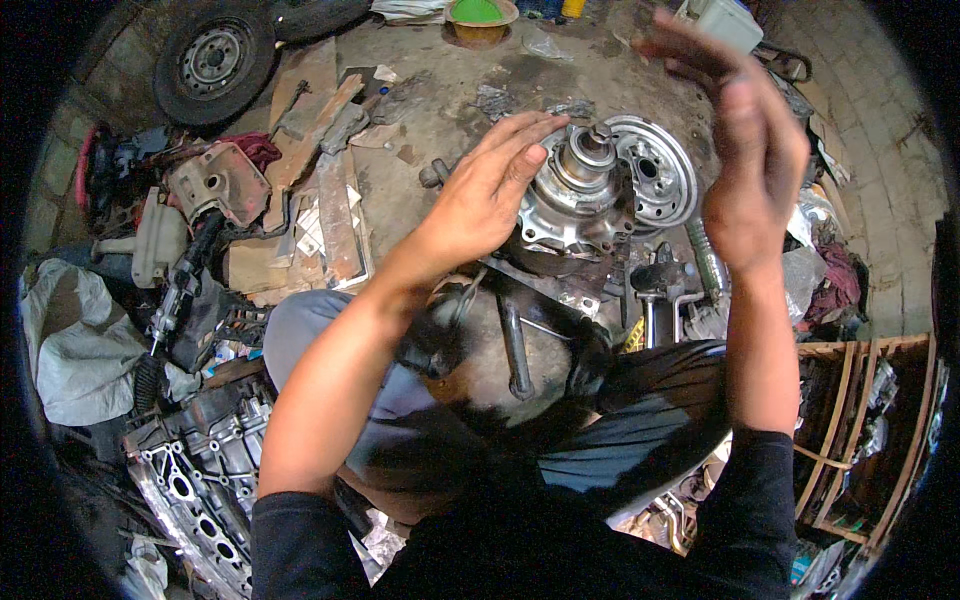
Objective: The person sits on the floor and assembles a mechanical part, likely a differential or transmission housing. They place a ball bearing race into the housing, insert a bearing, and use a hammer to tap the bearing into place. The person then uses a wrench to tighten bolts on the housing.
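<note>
A flanged metal hub (pixel 572 205) stands upright on the floor in front of me, with a stepped collar and a short shaft end (pixel 600 132) on top. My left hand (pixel 495 185) is at the hub's left side, fingers stretched out and thumb raised. Whether it touches the metal I cannot tell. My right hand (pixel 750 150) is raised to the right of the hub, apart from it and smeared by motion. Its fingers look stretched out, with nothing seen in them. Just behind the hub lies a round steel wheel rim (pixel 665 165).
A tyre on a wheel (pixel 213 60) lies at the far left. Cardboard (pixel 260 265) and used parts cover the left floor. An engine cylinder head (pixel 200 500) is by my left side, a wooden crate (pixel 850 440) by my right. Hand tools (pixel 660 300) lie near my right knee.
</note>
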`<state>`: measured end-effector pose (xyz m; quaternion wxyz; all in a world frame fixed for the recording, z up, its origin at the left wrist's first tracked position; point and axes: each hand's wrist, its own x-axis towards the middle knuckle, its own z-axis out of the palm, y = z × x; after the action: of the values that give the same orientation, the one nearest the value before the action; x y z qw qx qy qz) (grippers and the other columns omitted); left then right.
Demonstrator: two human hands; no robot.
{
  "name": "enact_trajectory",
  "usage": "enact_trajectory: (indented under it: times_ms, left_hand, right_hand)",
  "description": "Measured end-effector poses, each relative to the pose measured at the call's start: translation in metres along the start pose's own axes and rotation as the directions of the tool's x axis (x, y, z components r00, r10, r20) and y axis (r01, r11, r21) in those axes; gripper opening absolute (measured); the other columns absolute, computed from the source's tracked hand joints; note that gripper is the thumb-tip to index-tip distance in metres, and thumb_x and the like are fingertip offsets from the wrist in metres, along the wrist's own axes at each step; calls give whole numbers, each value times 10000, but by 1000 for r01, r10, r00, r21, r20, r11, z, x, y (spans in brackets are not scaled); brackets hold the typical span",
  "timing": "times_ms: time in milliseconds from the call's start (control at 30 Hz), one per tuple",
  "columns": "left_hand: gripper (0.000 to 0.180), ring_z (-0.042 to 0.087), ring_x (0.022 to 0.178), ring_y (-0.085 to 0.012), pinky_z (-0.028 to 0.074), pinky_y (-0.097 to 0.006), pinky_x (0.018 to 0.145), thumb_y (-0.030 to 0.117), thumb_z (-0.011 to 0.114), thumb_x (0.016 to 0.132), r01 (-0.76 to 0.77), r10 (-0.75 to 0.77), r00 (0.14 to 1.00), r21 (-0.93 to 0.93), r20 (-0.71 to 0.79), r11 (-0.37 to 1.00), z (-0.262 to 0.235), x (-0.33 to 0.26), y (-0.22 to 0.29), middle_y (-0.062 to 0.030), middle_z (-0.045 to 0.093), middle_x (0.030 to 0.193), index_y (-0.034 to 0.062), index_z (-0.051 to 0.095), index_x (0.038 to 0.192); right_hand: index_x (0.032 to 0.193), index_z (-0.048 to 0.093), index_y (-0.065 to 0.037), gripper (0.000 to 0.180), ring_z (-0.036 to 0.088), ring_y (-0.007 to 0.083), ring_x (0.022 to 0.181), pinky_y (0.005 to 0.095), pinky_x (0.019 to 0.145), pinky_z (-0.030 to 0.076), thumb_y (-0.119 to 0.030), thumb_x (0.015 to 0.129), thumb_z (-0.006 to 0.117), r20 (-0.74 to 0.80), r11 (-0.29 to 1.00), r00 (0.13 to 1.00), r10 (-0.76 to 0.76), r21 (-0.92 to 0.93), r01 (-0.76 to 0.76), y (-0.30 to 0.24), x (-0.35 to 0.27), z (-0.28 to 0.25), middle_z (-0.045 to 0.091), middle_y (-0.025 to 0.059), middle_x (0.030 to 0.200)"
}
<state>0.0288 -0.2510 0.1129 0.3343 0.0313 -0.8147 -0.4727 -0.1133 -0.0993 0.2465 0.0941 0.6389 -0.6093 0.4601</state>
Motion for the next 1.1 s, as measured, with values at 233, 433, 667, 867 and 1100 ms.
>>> enact_trajectory:
  times_ms: [233, 433, 667, 867, 1100]
  left_hand:
    - [436, 546, 1250, -422, 427, -448, 1052, 124, 407, 1043, 96, -96, 977, -9, -192, 995, 16, -1, -1, -302, 556, 1308, -18, 335, 1448]
    - [468, 563, 1215, -442, 446, -479, 1023, 10, 424, 959, 40, -37, 975, 10, -220, 999, 19, -3, -8, -296, 559, 1297, -35, 315, 1412]
    - [502, 590, 1196, -393, 460, -425, 1017, -51, 396, 917, -8, -5, 973, -56, -233, 998, 16, -3, -6, -244, 579, 1291, -4, 334, 1413]
    - [496, 554, 1263, -356, 430, -411, 1068, -21, 390, 938, -15, -12, 980, -137, -197, 991, 17, 1, -15, -235, 566, 1330, -6, 365, 1433]
    - [487, 567, 1236, -380, 439, -423, 1056, -58, 381, 910, 39, -42, 953, -17, -299, 999, 25, -9, -8, -243, 585, 1282, -15, 399, 1394]
  right_hand:
    - [1212, 571, 23, 358, 626, 317, 1087, 408, 960, 450, -268, 1015, 502, 68, 986, 996, 57, 151, -67, 42, -5, 82, 645, 216, 1125]
    - [1042, 632, 23, 212, 711, 256, 861, 358, 782, 536, -163, 942, 651, -17, 978, 990, 140, 161, -135, 31, -8, 87, 703, 169, 910]
    - [1066, 687, 35, 240, 544, 59, 557, 231, 502, 427, -186, 983, 641, 431, 678, 838, 334, 508, -531, 25, 0, 72, 703, 57, 788]
    - [966, 681, 28, 211, 526, 49, 547, 229, 490, 403, -179, 980, 637, 215, 757, 850, 481, 387, -527, 15, -9, 84, 659, 31, 697]
    - [927, 684, 20, 183, 540, 48, 544, 236, 478, 398, -154, 965, 641, 241, 812, 886, 396, 360, -460, 25, -8, 82, 621, 17, 628]
